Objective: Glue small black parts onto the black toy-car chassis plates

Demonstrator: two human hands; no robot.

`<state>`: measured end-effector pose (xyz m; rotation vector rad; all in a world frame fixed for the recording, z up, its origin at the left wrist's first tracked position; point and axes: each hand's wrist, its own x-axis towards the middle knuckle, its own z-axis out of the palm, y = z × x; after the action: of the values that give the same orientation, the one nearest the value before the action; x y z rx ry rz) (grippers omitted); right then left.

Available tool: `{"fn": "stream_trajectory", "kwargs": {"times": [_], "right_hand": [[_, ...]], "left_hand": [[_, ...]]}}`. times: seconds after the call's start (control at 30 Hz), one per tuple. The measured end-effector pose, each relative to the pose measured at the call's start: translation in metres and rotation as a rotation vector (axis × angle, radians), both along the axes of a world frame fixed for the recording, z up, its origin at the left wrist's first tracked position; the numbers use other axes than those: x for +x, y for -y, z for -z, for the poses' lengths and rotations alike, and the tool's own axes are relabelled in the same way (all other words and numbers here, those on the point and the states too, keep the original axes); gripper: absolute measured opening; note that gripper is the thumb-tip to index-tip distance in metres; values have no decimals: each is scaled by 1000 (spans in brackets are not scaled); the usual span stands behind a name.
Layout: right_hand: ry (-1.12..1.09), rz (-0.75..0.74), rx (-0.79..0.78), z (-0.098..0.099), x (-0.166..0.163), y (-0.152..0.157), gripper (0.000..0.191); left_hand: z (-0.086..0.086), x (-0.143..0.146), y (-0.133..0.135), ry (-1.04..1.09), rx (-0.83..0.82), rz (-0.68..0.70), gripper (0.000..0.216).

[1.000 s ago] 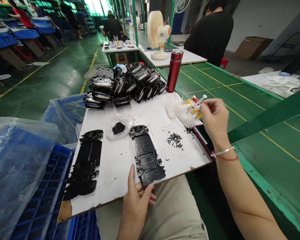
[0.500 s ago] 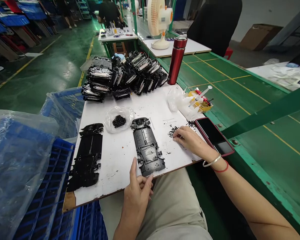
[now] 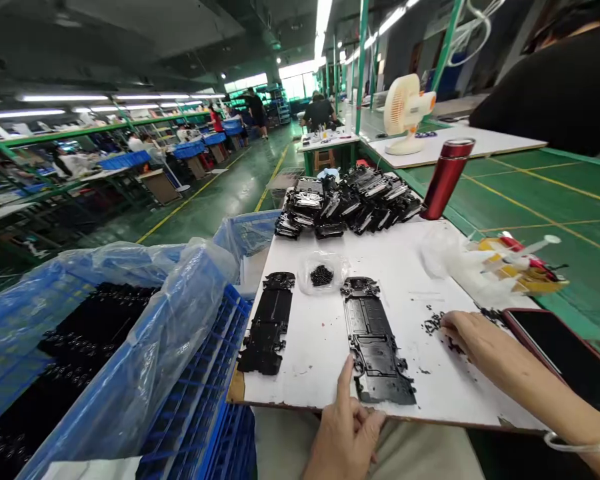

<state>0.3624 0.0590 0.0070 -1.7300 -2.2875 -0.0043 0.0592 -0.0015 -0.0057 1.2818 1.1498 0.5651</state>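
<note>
A black plastic toy-car chassis plate (image 3: 375,350) lies flat on the white table board (image 3: 305,383). At its lower left edge is my left hand (image 3: 347,430), index finger stretched out and touching or nearly touching it, the other fingers loosely bent with nothing visible in them. Over a scatter of small black parts (image 3: 431,323) on the right, my right hand (image 3: 480,340) has its fingertips pressed together; whatever they hold is hidden. A second black chassis plate (image 3: 270,323) rests on the left. Beyond, a clear plastic bag (image 3: 344,265) holds a heap of small black pieces (image 3: 322,275).
Stacked black chassis parts (image 3: 350,200) fill the table's far end, beside a red flask (image 3: 447,180). A phone (image 3: 565,360) and a yellow tray (image 3: 525,277) with syringes line the right. Blue crates (image 3: 200,393) stand left; a fan (image 3: 405,117) is farther back.
The camera view has swung left and up, so the table appears farther right and more of the hall shows. My right hand stays at the small parts, my left by the chassis.
</note>
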Motion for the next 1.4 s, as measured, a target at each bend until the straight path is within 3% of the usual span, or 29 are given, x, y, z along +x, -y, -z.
{"fn": "stream_trajectory", "kwargs": {"times": [0.13, 0.4, 0.5, 0.63, 0.8, 1.0, 1.13, 1.3, 1.4], "right_hand": [[-89, 7, -54, 6, 6, 1, 24], [-108, -31, 80, -1, 10, -1, 40], [-128, 18, 135, -12, 11, 2, 44], [-228, 38, 188, -27, -1, 8, 47], [-505, -59, -72, -44, -48, 36, 29], [-791, -10, -514, -40, -89, 70, 30], [-910, 41, -593, -33, -96, 77, 30], [-986, 70, -643, -28, -98, 83, 32], [-992, 35, -700, -26, -96, 86, 32]], "left_hand": [[1, -5, 2, 24, 16, -3, 82], [8, -15, 6, 53, 113, -41, 74], [8, -18, 5, 33, 318, -79, 56], [-8, -14, -3, -91, 762, -147, 27], [-32, 4, -14, -113, 1180, -129, 19], [-31, 19, -19, -129, 1419, -43, 10], [-24, 17, -18, -145, 1490, 35, 15], [-24, 12, -19, -280, 1525, 293, 19], [-30, 11, -20, -222, 1534, 293, 19]]}}
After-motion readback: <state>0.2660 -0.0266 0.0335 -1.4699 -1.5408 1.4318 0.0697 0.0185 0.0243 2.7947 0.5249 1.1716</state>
